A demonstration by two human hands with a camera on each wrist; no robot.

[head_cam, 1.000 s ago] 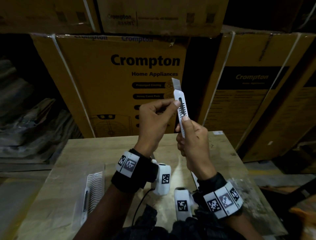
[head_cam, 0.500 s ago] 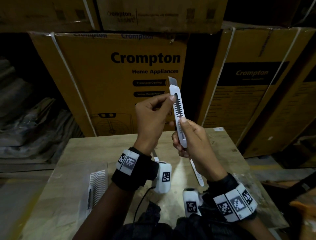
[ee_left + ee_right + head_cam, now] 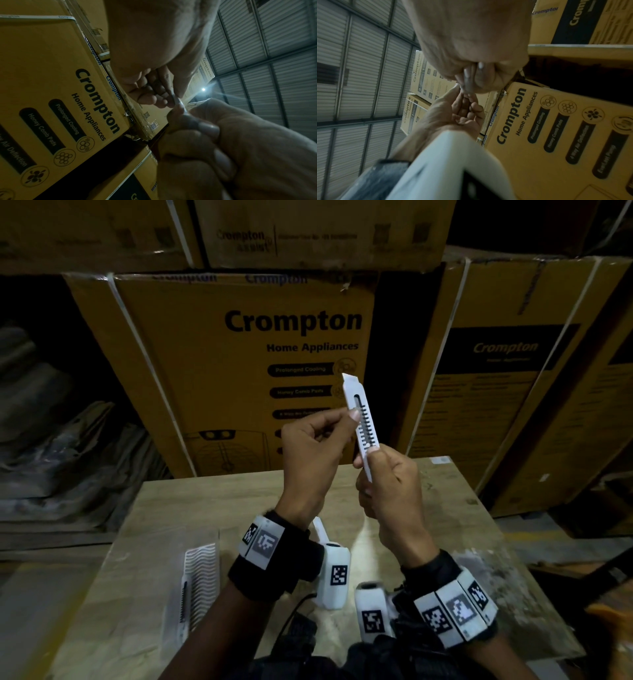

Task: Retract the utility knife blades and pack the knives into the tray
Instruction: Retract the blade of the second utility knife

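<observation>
Both hands hold one white utility knife (image 3: 362, 426) up at frame centre, long axis near upright, nose pointing up and tilted slightly left. The right hand (image 3: 390, 491) wraps the lower handle; the left hand (image 3: 311, 453) pinches its side. The blade looks almost drawn in. The tray (image 3: 202, 573), lower left, lies nearer the left hand.

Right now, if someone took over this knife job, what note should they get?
Right hand grips the lower body of the white plastic utility knife, held upright above the wooden table. Left hand pinches its side near the slider slot. Only a small blade tip shows at the top. The clear plastic tray on the table's left holds one white knife. Left: finish retracting, then pack this knife.
</observation>
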